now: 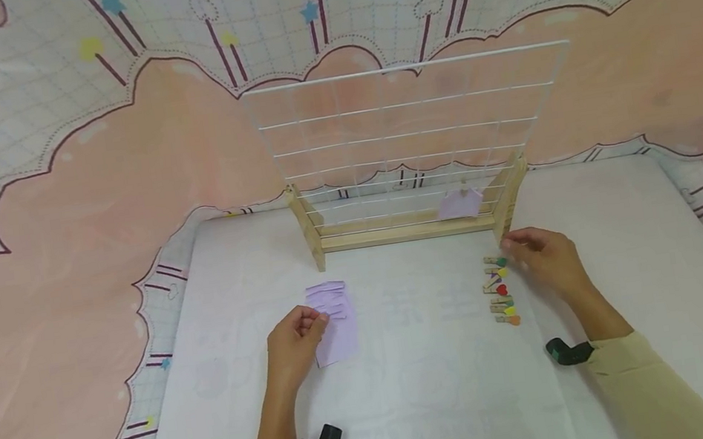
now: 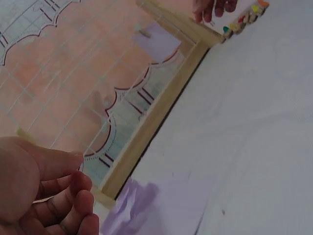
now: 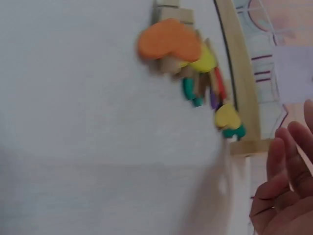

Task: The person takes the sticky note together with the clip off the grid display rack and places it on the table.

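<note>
My left hand (image 1: 296, 343) is over a stack of light purple paper sheets (image 1: 340, 341), fingers loosely bent and thumb tip close to the fingertips. In the left wrist view the sheets (image 2: 171, 208) lie below and beside that hand (image 2: 54, 191), creased at their near end. To the right, my right hand (image 1: 549, 259) has its fingertips beside the top of a column of small wooden clothespins (image 1: 502, 307) with coloured shapes. The right wrist view shows this hand (image 3: 288, 191) with relaxed fingers and nothing between them; an orange heart (image 3: 168, 40) tops the nearest clothespin.
A white wire grid (image 1: 407, 134) on a wooden stand (image 1: 407, 232) is at the back of the white table (image 1: 430, 396). One purple paper (image 1: 459, 204) hangs low on its right side by a clothespin. A patterned cloth (image 1: 98, 285) surrounds the table.
</note>
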`<state>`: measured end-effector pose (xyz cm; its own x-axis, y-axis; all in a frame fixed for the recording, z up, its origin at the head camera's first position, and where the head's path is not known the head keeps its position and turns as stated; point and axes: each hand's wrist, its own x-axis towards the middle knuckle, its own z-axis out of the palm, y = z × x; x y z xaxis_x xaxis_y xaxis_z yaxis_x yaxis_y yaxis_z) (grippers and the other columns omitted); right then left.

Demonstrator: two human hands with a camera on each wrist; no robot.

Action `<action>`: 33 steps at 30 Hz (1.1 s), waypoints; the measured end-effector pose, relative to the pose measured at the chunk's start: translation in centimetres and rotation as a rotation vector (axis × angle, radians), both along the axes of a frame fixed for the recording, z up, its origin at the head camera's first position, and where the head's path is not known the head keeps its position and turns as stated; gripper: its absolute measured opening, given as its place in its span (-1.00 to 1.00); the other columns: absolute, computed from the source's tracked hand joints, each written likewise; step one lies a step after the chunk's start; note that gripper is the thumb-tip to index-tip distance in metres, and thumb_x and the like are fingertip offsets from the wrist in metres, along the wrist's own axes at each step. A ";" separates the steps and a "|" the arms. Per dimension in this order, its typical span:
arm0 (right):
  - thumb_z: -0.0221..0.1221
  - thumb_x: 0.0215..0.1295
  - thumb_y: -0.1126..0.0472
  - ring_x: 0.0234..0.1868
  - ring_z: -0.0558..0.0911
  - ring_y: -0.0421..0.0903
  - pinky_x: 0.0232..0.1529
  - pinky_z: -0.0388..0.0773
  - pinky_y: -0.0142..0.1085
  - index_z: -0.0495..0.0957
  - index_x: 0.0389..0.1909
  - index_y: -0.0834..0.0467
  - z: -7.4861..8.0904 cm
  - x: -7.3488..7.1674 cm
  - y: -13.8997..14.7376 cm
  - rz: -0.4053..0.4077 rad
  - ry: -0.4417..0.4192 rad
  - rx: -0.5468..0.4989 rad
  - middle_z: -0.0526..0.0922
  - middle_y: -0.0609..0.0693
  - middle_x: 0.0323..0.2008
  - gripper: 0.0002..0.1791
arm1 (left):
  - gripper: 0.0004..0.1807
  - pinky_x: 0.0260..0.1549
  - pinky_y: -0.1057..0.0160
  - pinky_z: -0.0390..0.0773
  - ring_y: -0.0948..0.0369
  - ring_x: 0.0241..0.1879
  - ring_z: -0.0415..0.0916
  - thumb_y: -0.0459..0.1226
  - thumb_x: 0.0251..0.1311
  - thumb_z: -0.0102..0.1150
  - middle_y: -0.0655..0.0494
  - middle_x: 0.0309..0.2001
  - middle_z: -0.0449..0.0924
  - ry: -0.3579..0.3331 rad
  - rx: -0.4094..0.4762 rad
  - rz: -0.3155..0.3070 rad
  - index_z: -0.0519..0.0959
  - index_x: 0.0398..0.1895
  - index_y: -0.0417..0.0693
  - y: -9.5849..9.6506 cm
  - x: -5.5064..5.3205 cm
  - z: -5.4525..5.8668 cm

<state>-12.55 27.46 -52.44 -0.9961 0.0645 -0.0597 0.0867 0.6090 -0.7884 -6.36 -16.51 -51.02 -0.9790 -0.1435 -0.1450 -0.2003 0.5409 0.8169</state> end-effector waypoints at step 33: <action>0.26 0.42 0.06 -0.57 0.60 0.05 -0.68 0.44 -0.14 0.71 0.00 0.25 7.3 -7.3 -7.0 0.096 0.472 0.446 0.77 0.18 -0.40 -0.65 | -0.64 -0.39 0.42 0.48 0.26 -0.42 0.57 -0.21 0.39 0.23 0.00 -0.38 0.74 0.265 0.009 -0.371 0.64 0.19 -0.12 19.0 -13.5 2.6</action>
